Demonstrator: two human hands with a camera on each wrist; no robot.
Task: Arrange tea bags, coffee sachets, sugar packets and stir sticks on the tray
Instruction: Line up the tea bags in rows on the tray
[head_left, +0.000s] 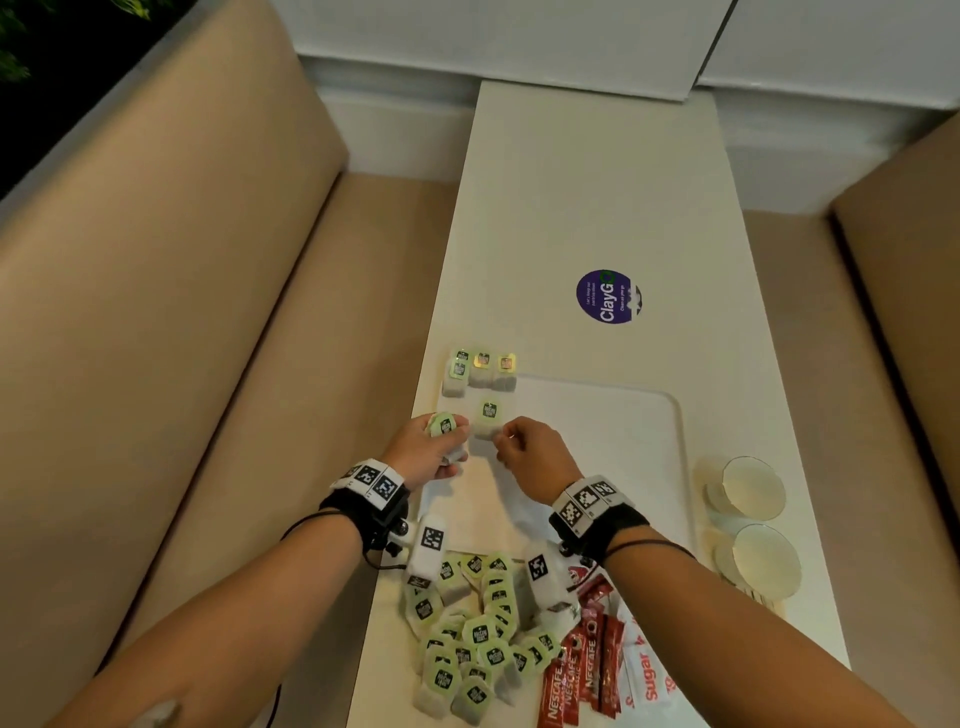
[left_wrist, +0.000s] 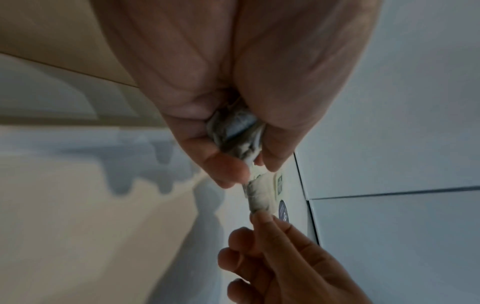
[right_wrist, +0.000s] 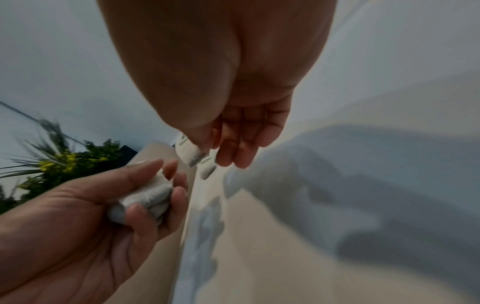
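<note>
Café/pantry booth: beige padded benches (head_left: 171, 291), narrow white table (head_left: 587, 208) w/ "ClayGo" sticker (head_left: 609, 296).

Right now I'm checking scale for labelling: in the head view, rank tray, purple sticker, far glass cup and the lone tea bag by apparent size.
1. tray
2. far glass cup, though nearer the camera
3. purple sticker
4. lone tea bag

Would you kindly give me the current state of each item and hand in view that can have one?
Left hand: grips a bunch of tea bags.
Right hand: pinches one tea bag over the tray.
Tray: three tea bags in a row at its far left corner.
Tea bag pile: loose on the table.
Coffee sachets: not yet on the tray.
Two cups: upright.
</note>
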